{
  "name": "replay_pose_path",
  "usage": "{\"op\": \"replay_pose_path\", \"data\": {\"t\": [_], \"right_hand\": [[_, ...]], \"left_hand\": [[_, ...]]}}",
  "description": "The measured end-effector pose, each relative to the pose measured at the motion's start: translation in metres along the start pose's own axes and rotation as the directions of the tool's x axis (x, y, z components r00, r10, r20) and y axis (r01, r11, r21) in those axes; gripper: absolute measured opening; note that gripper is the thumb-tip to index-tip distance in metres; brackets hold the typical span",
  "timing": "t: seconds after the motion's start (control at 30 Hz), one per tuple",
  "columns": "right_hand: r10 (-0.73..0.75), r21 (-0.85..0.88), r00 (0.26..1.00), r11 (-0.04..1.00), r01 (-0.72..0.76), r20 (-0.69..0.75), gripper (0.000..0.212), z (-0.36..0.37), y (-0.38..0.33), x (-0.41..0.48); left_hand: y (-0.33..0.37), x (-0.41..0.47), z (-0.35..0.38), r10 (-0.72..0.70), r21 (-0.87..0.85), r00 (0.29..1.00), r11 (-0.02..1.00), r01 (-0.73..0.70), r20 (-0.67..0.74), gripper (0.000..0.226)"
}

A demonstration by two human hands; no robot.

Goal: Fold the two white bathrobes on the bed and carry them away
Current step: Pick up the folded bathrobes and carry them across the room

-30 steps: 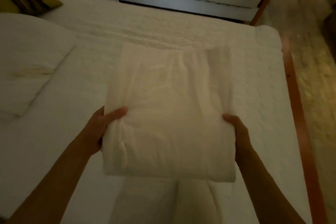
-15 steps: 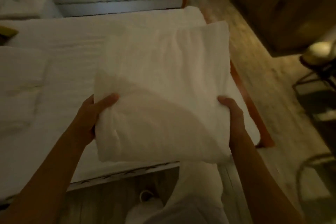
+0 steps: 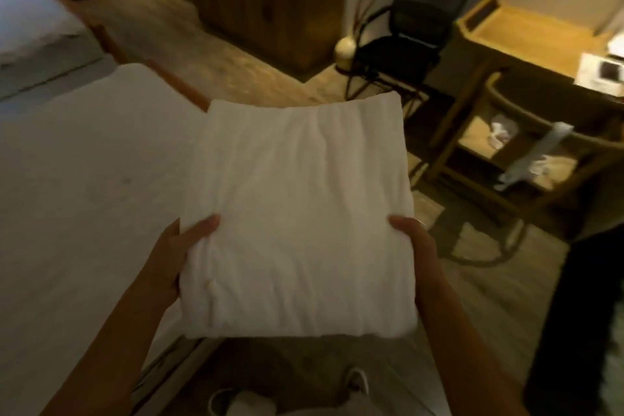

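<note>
Dim warm light is falling over a wooden floor (image 3: 216, 71), with the white bed (image 3: 84, 186) lying at my nine o'clock and its wooden frame edge running along its far side. I am holding the folded white bathrobes (image 3: 297, 219) as one thick square bundle at the centre of my view, lifted clear of the bed and hanging partly over its corner and partly over the floor. I cannot tell from the folds whether the bundle is one robe or two. My left hand (image 3: 172, 263) is gripping the bundle's left edge, thumb lying on top and fingers tucked out of sight beneath. My right hand (image 3: 415, 246) is clamping the right edge the same way, thumb on top. At twelve o'clock a wooden cabinet (image 3: 270, 7) is standing against the wall. At one o'clock a black chair (image 3: 412, 37) is sitting beside a pale round vase (image 3: 345, 50). At two o'clock a wooden desk (image 3: 526, 40) is carrying a white box (image 3: 601, 73), with a wooden chair (image 3: 526, 159) pushed near it. My shoes (image 3: 358, 382) are showing at six o'clock.
</note>
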State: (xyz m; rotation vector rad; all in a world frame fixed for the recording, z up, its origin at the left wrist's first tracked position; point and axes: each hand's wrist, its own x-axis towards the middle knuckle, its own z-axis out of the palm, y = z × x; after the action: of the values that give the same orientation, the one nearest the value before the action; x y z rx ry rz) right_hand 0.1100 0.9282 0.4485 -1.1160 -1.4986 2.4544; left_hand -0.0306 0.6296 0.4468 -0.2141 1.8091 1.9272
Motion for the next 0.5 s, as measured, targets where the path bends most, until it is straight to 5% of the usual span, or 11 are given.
{"op": "replay_pose_path", "data": {"t": [0.13,0.27,0.37,0.5], "right_hand": [[-0.049,0.088,0.973,0.994,0.071,-0.227,0.053,-0.141,-0.026,-0.039],[-0.072,0.210,0.911,0.963,0.170,-0.406,0.045,-0.259,-0.048,-0.085],[-0.048,0.293,0.829,0.923,0.251,-0.558,0.067,-0.343,-0.060,-0.112],[-0.017,0.353,0.695,0.852,0.387,-0.719,0.009,-0.438,-0.071,-0.136]], "left_hand": [[-0.020,-0.002,0.143,-0.029,0.067,0.976,0.998,0.015,0.216,0.108],[-0.038,-0.010,0.287,-0.120,0.152,0.906,0.986,0.063,0.406,0.103],[-0.055,-0.015,0.400,-0.183,0.247,0.837,0.967,0.059,0.515,0.098],[-0.080,-0.023,0.545,-0.254,0.336,0.730,0.941,0.035,0.635,0.056]]}}
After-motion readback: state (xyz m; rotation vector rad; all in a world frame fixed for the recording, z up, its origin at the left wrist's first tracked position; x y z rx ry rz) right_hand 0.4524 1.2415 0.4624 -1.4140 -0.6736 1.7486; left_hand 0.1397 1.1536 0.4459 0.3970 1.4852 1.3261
